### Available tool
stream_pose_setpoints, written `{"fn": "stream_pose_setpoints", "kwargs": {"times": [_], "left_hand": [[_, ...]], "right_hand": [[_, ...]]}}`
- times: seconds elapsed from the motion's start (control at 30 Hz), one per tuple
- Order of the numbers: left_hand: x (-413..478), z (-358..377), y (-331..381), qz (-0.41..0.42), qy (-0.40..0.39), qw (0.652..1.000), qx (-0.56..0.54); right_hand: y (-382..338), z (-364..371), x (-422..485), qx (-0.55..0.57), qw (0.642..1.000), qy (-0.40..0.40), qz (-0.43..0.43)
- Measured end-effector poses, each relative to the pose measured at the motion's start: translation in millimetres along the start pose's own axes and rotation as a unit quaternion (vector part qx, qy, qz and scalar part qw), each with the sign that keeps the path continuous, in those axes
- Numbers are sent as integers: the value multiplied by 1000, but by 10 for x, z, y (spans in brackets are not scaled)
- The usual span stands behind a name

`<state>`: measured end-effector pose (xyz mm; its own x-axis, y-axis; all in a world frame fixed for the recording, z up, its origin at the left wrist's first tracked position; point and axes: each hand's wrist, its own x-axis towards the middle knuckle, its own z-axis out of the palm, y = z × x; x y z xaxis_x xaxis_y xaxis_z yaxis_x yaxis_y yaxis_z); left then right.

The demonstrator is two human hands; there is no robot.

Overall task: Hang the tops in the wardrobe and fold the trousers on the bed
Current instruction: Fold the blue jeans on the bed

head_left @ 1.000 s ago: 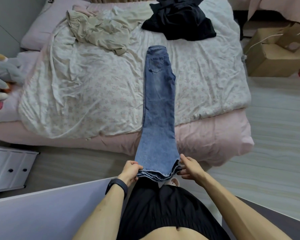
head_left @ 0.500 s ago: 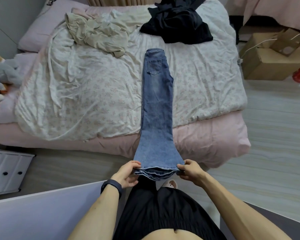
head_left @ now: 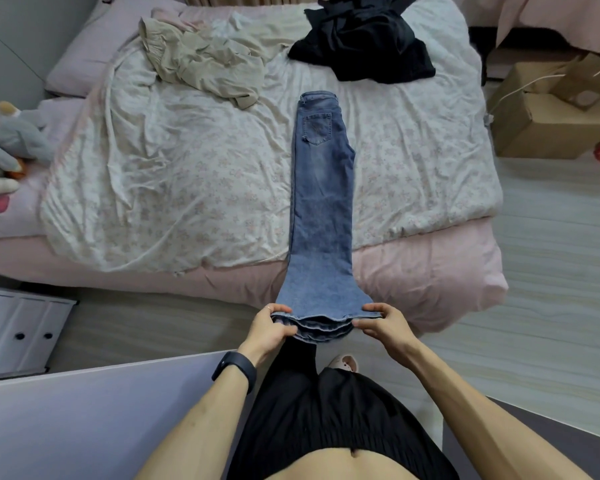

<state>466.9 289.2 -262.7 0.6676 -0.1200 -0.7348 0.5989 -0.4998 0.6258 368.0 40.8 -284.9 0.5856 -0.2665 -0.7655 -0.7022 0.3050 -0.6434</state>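
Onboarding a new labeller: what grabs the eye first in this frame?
The blue jeans, legs laid together, run in a long strip down the middle of the bed, waistband far, hems hanging off the near edge. The left hand and right hand pinch those hems at either side. Behind, a crumpled beige garment lies at the far left of the bed and a black heap at the far right.
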Motion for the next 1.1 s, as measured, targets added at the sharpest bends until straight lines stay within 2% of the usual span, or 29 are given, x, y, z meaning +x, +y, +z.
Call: {"fn": "stream_pose_setpoints", "kwargs": {"times": [0.17, 0.33, 0.43, 0.53, 0.7, 0.8, 0.9, 0.97, 1.1], "left_hand": [[62, -66, -1, -30, 41, 997, -55], [97, -160, -70, -90, 60, 981, -162], [51, -166, -127, -107, 49, 977, -176], [7, -216, -170, -146, 30, 959, -239], [-26, -303, -163, -174, -31, 948, -265], [-43, -285, -73, -110, -73, 976, -172], [-28, -302, -36, 9, -59, 997, 44], [-24, -327, 16, 79, -9, 984, 161], [-13, -396, 223, 183, 57, 958, 213]], "right_hand": [[-28, 48, 4, -30, 999, 41, -3], [38, 49, -81, -41, 997, 59, 1], [81, 81, -154, -65, 995, 68, -12], [81, 98, -198, -106, 990, 82, -36], [102, 23, -256, -131, 989, 49, -47], [82, -15, -257, -160, 984, 51, -61], [30, 2, -276, -218, 971, 47, -85], [5, 51, -272, -249, 960, 49, -116], [-104, 106, -235, -338, 899, 122, -251]]}}
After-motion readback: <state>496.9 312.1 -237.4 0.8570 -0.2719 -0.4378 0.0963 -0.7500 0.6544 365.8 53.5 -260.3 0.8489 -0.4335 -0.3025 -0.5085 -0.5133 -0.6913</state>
